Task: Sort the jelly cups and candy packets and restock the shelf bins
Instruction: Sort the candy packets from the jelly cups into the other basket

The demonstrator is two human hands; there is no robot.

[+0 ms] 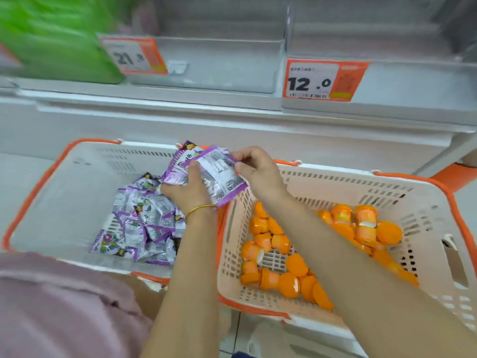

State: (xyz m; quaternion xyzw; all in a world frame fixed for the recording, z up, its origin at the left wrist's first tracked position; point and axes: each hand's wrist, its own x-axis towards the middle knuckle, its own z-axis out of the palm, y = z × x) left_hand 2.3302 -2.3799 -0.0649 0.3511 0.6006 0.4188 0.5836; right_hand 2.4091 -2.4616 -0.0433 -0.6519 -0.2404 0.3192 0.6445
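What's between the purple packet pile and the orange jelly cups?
In the head view, the left forearm and the right basket's wall separate the packet pile from the jelly cups.

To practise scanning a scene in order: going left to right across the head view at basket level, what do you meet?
Left basket → loose candy packets → left hand → right hand → jelly cups → right basket. The held packets overlap both hands, so they are left out.
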